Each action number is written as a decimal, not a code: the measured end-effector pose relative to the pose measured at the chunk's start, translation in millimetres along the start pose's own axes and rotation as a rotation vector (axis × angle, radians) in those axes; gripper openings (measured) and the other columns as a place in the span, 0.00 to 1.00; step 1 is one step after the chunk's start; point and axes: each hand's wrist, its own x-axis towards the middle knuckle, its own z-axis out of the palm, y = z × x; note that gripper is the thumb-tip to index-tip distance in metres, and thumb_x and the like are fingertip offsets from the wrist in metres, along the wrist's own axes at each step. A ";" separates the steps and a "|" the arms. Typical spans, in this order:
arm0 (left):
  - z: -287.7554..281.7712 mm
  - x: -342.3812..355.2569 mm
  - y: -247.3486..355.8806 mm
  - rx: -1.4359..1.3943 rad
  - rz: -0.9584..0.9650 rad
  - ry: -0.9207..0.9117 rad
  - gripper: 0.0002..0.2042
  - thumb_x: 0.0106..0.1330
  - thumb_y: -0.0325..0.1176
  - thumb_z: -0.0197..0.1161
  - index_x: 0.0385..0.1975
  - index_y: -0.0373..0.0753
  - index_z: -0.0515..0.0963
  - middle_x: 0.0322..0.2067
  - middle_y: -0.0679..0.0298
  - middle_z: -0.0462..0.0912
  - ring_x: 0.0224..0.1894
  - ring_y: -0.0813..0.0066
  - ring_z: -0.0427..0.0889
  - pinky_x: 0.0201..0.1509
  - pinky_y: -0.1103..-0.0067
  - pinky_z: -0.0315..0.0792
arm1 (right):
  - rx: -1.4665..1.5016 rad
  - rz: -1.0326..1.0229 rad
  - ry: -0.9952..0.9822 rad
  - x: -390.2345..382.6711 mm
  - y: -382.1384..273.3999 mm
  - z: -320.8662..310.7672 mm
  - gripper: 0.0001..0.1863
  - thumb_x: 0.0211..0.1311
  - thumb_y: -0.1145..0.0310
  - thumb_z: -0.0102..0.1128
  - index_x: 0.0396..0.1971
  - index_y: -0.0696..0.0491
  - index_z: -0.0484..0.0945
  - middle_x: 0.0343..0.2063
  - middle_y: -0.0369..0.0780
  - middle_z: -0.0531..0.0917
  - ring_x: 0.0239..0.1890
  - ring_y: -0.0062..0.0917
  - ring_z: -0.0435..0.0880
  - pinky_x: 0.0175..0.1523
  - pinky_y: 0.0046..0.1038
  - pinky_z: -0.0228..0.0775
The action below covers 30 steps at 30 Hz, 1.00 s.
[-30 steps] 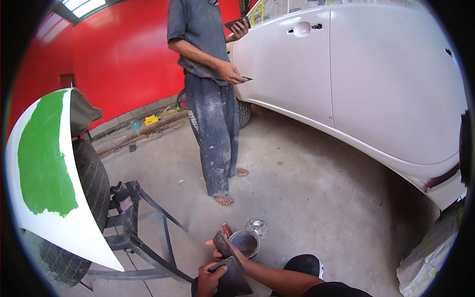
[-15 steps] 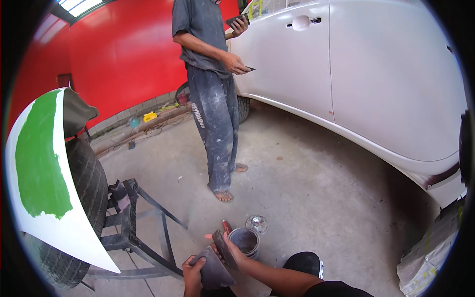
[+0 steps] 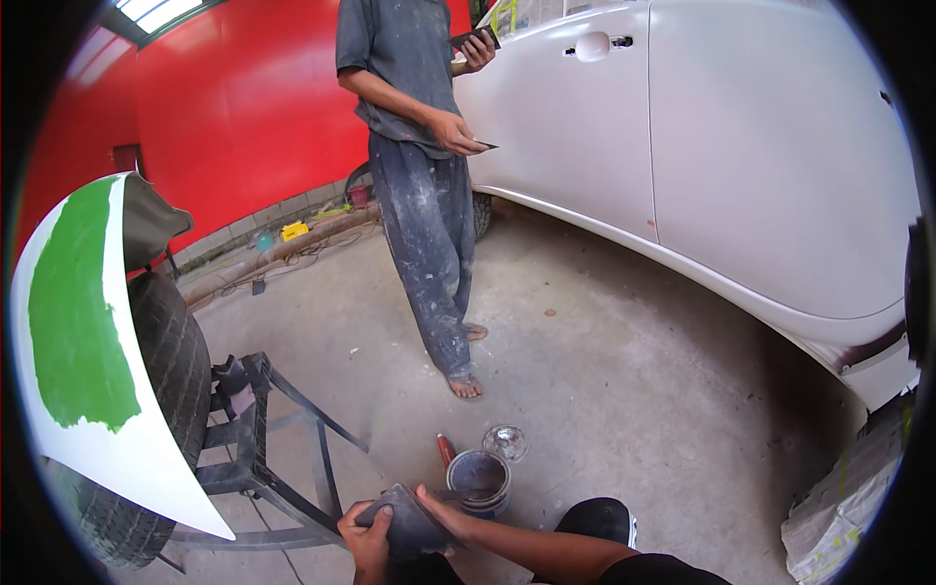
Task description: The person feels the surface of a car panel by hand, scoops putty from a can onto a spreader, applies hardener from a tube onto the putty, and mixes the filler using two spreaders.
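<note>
A flat dark grey sheet (image 3: 417, 522) is tilted in front of me, low in the view. My left hand (image 3: 366, 534) grips its left side, the thumb pressed on top. At the sheet's right upper edge is my right hand (image 3: 441, 511), closed, its fingers partly hidden by the sheet. The dark brown block that showed in this hand earlier is now mostly hidden. Just past my right hand, on the floor, stands a round tub (image 3: 481, 480), grey inside. Beside it lie a red-handled tool (image 3: 446, 449) and a clear round lid (image 3: 507, 444).
A co-worker (image 3: 419, 195) stands ahead, holding a dark pad and a thin dark piece. To the right is a white car (image 3: 760, 146). A white panel (image 3: 136, 390) with a green patch, a tyre (image 3: 171, 341) and a black metal stand (image 3: 252, 429) occupy the left.
My hands have come closer together, and the sheet has turned flatter toward me. The brown block has dropped out of sight. The co-worker's near foot has shifted right, and the lower hand has come down slightly.
</note>
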 end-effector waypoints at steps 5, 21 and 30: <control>-2.6 1.8 1.5 0.046 0.043 -0.012 0.09 0.53 0.29 0.71 0.26 0.31 0.78 0.22 0.68 0.77 0.25 0.83 0.72 0.32 0.83 0.67 | -0.049 0.099 0.049 -5.6 -11.0 7.2 0.43 0.66 0.30 0.28 0.52 0.57 0.72 0.40 0.45 0.81 0.36 0.27 0.81 0.42 0.26 0.75; -27.4 32.6 15.4 -0.181 -0.027 0.142 0.09 0.56 0.30 0.69 0.26 0.34 0.75 0.22 0.70 0.75 0.25 0.83 0.70 0.33 0.82 0.67 | 0.274 -0.155 -0.095 20.2 10.1 6.3 0.39 0.63 0.28 0.34 0.36 0.52 0.75 0.16 0.30 0.65 0.13 0.13 0.58 0.16 0.17 0.44; -27.9 34.5 5.6 -0.110 0.023 0.213 0.10 0.54 0.31 0.70 0.28 0.35 0.75 0.25 0.70 0.74 0.29 0.82 0.69 0.36 0.82 0.65 | -0.140 0.188 -0.335 58.8 60.4 -33.5 0.42 0.65 0.29 0.26 0.50 0.53 0.73 0.24 0.31 0.67 0.22 0.14 0.63 0.25 0.18 0.54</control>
